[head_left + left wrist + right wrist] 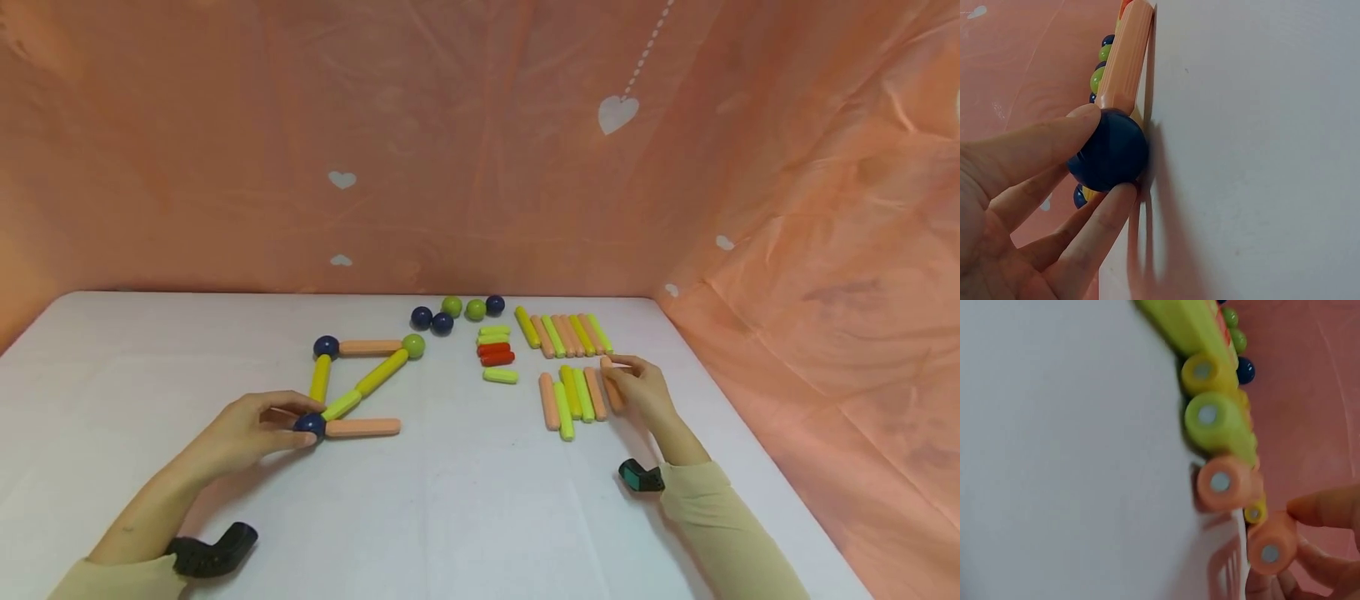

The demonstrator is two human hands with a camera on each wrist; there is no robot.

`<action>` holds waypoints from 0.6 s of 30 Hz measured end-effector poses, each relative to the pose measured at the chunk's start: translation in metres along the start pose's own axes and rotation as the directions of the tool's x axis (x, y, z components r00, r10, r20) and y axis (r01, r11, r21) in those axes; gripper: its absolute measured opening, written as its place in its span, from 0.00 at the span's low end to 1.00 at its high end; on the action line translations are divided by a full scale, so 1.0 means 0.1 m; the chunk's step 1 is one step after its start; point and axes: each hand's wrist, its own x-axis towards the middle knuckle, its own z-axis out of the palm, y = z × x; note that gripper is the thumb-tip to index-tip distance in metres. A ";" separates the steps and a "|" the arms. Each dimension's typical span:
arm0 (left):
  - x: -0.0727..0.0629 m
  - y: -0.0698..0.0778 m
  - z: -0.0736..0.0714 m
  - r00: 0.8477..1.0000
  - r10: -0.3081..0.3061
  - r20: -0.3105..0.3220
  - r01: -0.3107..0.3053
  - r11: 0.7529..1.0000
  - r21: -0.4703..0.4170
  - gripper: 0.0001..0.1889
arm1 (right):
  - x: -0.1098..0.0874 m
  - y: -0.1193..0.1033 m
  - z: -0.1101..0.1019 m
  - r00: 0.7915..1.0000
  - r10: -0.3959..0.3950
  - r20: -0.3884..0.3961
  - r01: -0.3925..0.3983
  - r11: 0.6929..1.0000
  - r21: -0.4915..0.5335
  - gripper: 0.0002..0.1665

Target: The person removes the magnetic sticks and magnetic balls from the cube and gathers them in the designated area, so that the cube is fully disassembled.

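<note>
My left hand (258, 429) pinches a dark blue ball (1110, 150) at the near left corner of a joined shape of sticks and balls. From that ball run an orange stick (363, 427), a short yellow-green stick (342, 406) and a yellow stick (320, 379). The short stick meets a longer yellow stick (382, 372) that ends at a green ball (413, 346). Along the far side, another orange stick (371, 347) links the green ball to a second blue ball (326, 347). At the right, my right hand (641, 387) pinches an orange stick (1272, 544) whose end shows a grey disc.
Beside the right hand lies a row of loose sticks (577, 393), with a second row (573, 335) behind it. Short green and red sticks (495, 350) lie mid-table. Several blue and green balls (442, 323) sit near the back edge, before an orange curtain (480, 150).
</note>
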 end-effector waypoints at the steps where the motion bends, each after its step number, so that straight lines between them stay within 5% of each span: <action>1: 0.00 0.00 0.00 1.000 0.003 -0.002 -0.003 1.000 -0.001 0.24 | 0.00 0.02 0.00 1.000 0.000 0.008 0.000 1.000 -0.008 0.28; 10: 0.00 0.00 0.00 1.000 0.000 -0.011 0.000 1.000 -0.007 0.24 | -0.01 0.06 -0.02 0.998 -0.049 0.041 0.049 0.999 -0.007 0.26; 14: 0.00 0.00 0.00 1.000 -0.004 -0.011 0.003 1.000 -0.010 0.24 | -0.06 -0.06 0.02 0.996 -0.091 -0.021 0.092 0.995 0.034 0.24; 18: 0.00 0.00 0.01 1.000 0.009 -0.017 -0.010 1.000 -0.007 0.24 | -0.10 -0.25 0.17 0.991 -0.131 -0.003 0.131 0.988 0.086 0.23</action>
